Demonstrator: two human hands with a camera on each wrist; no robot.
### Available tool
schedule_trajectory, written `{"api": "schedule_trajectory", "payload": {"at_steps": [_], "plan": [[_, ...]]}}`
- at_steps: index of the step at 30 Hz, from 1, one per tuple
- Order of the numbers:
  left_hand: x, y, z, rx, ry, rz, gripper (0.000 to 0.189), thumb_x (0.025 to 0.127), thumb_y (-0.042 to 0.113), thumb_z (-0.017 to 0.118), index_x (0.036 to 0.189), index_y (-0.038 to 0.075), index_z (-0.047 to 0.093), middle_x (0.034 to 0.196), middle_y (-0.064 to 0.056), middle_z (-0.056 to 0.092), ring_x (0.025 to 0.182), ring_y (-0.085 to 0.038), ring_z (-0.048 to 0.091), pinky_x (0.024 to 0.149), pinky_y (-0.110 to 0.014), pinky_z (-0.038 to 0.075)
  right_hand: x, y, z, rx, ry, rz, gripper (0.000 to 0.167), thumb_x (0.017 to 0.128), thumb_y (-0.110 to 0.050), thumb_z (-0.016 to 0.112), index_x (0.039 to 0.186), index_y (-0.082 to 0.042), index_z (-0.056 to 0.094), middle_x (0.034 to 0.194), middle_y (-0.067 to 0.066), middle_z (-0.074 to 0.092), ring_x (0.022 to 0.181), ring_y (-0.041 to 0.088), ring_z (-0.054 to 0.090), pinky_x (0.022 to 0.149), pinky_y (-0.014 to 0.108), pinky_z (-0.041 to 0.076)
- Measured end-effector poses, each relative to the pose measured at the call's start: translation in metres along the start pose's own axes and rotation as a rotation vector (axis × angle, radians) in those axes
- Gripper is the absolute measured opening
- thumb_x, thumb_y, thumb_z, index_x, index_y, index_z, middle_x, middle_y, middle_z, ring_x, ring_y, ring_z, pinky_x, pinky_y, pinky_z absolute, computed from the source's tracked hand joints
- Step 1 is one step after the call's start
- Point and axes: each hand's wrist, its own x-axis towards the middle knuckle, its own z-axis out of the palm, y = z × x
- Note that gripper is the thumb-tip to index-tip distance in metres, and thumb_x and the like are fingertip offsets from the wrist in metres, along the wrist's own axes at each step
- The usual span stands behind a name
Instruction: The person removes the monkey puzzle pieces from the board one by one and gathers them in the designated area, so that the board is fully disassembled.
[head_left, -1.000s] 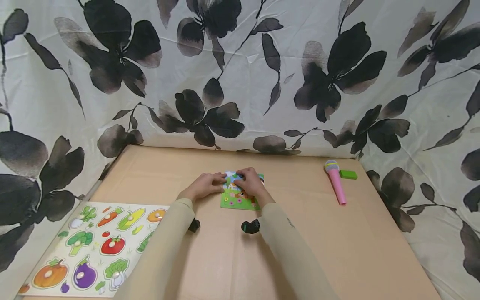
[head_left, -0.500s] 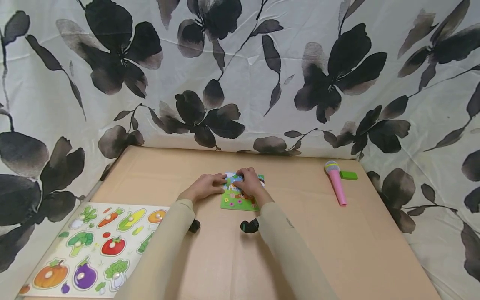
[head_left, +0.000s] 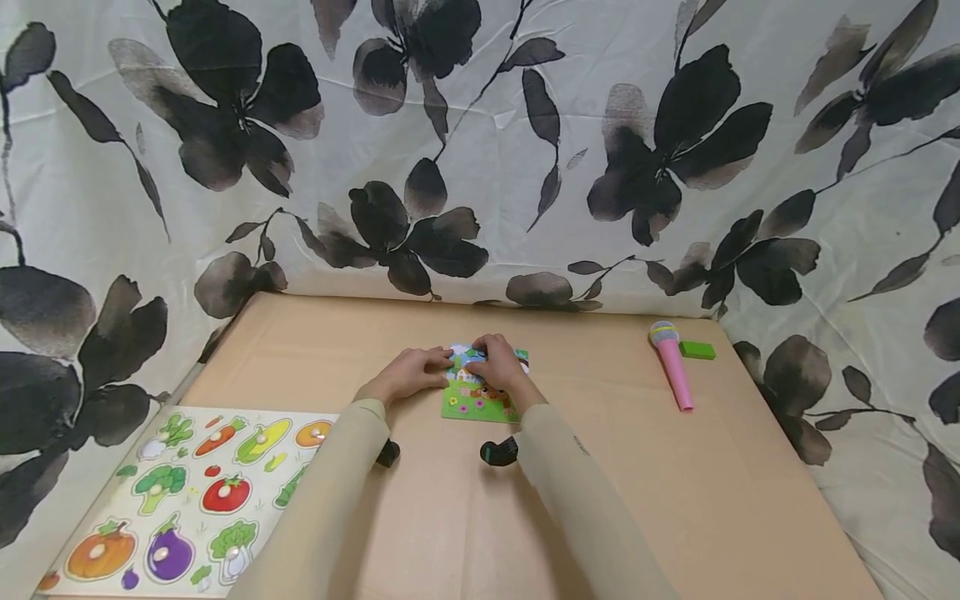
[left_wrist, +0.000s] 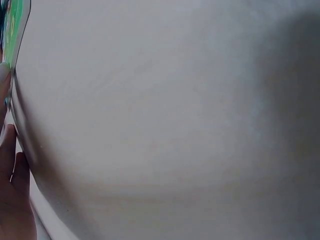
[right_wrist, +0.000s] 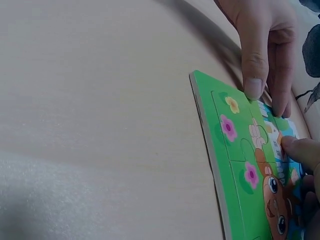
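The puzzle [head_left: 472,400] is laid flat on the table [head_left: 465,517], near the middle of its width and towards the far side. On it are shown green ground with pink and yellow flowers, a brown animal's face with big eyes, and a blue part. Its seams can be seen in the right wrist view.

The puzzle's left edge is touched by the left hand [head_left: 408,372], whose fingers are rather straight and are not closed around anything. The thumb of this hand is kept a little apart from the fingers. By the right hand [head_left: 501,367] the right part of the puzzle is covered; its thumb is laid on the picture and its other fingers are bent. Whether a piece is pinched by it cannot be told, because the fingertips are partly hidden.

Both arms are covered by pale sleeves [head_left: 322,492], and a small black device [head_left: 500,452] is seen at each wrist. At the left, the vegetable board [head_left: 193,467] is partly hidden by the left sleeve. At the far right, a pink microphone [head_left: 672,367] is placed, with a green block [head_left: 697,350] just beside its head. Behind the table, a white cloth [head_left: 525,167] with dark flowers is hung.
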Motion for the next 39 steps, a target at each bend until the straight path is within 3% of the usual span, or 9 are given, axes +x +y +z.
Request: {"api": "schedule_trajectory", "payload": {"at_steps": [5, 13, 24, 27, 33, 39], "plan": [[-0.001, 0.002, -0.001, 0.005, -0.002, -0.005, 0.043, 0.090, 0.022, 0.071, 0.129, 0.006, 0.064, 0.148, -0.005, 0.047, 0.143, -0.025, 0.032, 0.117, -0.047, 0.024, -0.002, -0.001, 0.002, 0.036, 0.040, -0.010, 0.036, 0.091, -0.019, 0.071, 0.122, -0.006, 0.058, 0.126, 0.011, 0.050, 0.113, 0.025, 0.050, 0.105, 0.039, 0.040], [-0.002, 0.003, -0.002, 0.015, -0.004, -0.008, 0.043, 0.091, 0.022, 0.071, 0.130, 0.005, 0.064, 0.148, -0.005, 0.047, 0.143, -0.025, 0.032, 0.117, -0.047, 0.024, -0.004, -0.002, 0.005, 0.125, 0.072, -0.035, 0.012, 0.090, -0.011, 0.071, 0.102, -0.009, 0.070, 0.115, 0.008, 0.045, 0.097, 0.021, 0.051, 0.090, 0.034, 0.047], [0.000, -0.001, -0.002, 0.030, -0.010, -0.002, 0.043, 0.091, 0.023, 0.071, 0.130, 0.006, 0.064, 0.148, -0.004, 0.047, 0.143, -0.025, 0.032, 0.117, -0.048, 0.024, -0.003, 0.003, 0.000, 0.197, 0.042, -0.061, 0.022, 0.094, -0.008, 0.065, 0.115, -0.008, 0.071, 0.127, 0.009, 0.048, 0.112, 0.024, 0.055, 0.100, 0.036, 0.047], [0.000, -0.001, -0.002, 0.033, -0.010, -0.008, 0.044, 0.091, 0.024, 0.071, 0.131, 0.007, 0.064, 0.148, -0.003, 0.047, 0.143, -0.024, 0.032, 0.117, -0.046, 0.024, -0.003, 0.006, -0.003, 0.261, 0.036, -0.031, 0.026, 0.096, -0.007, 0.061, 0.121, -0.009, 0.069, 0.131, 0.008, 0.054, 0.116, 0.024, 0.055, 0.101, 0.038, 0.047], [-0.001, 0.001, -0.002, 0.040, -0.015, -0.008, 0.045, 0.092, 0.024, 0.070, 0.132, 0.006, 0.063, 0.148, -0.004, 0.047, 0.144, -0.024, 0.031, 0.117, -0.046, 0.023, -0.005, 0.013, -0.006, 0.407, 0.052, 0.089, 0.029, 0.099, -0.012, 0.058, 0.126, -0.017, 0.068, 0.127, 0.006, 0.062, 0.110, 0.021, 0.057, 0.098, 0.037, 0.048], [-0.001, 0.003, -0.003, 0.034, -0.016, -0.010, 0.045, 0.091, 0.023, 0.070, 0.132, 0.006, 0.063, 0.148, -0.004, 0.047, 0.144, -0.024, 0.031, 0.118, -0.045, 0.023, -0.005, 0.017, -0.009, 0.458, 0.095, 0.120, 0.030, 0.095, -0.017, 0.065, 0.124, -0.019, 0.069, 0.119, 0.005, 0.062, 0.099, 0.022, 0.054, 0.083, 0.033, 0.048]]}}
